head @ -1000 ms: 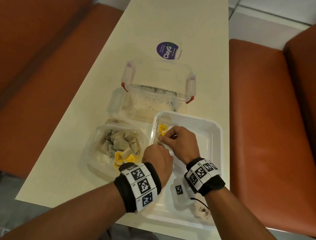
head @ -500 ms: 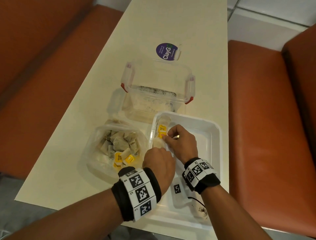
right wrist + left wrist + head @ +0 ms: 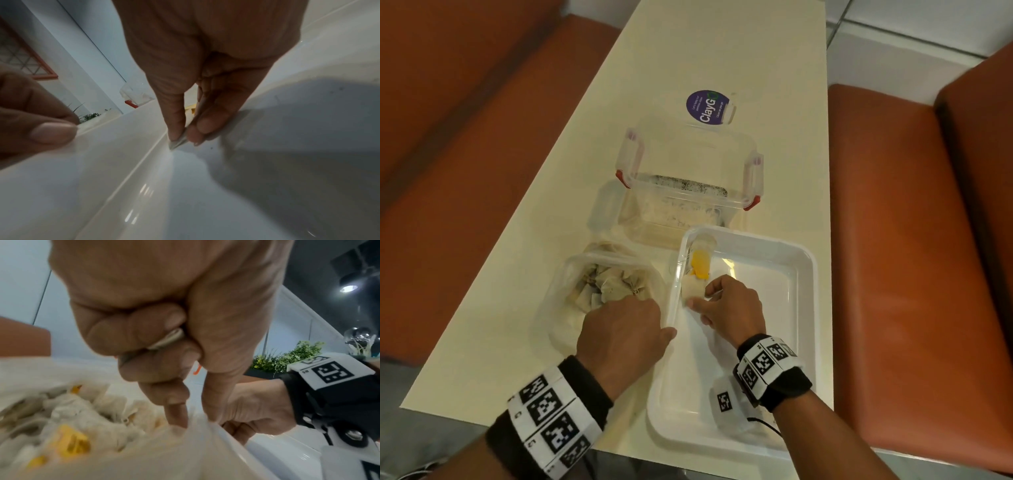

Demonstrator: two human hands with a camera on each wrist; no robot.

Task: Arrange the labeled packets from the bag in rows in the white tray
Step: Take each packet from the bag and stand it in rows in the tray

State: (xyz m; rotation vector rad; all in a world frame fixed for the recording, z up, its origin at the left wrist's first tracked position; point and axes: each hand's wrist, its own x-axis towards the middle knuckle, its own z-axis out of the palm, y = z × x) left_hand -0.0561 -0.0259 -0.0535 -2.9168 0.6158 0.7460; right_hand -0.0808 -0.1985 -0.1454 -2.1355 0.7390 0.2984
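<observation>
Along white tray's [image 3: 804, 274] left wall, right hand [image 3: 729, 301] pinches a packet [image 3: 693, 287].

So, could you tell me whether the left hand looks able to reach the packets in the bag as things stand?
Probably yes: the left hand hovers at the open bag, nothing covering the packets, though its fingers already grip something.

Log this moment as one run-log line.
right hand: pinching packet in white tray | left hand: over bag, gripping packets
</observation>
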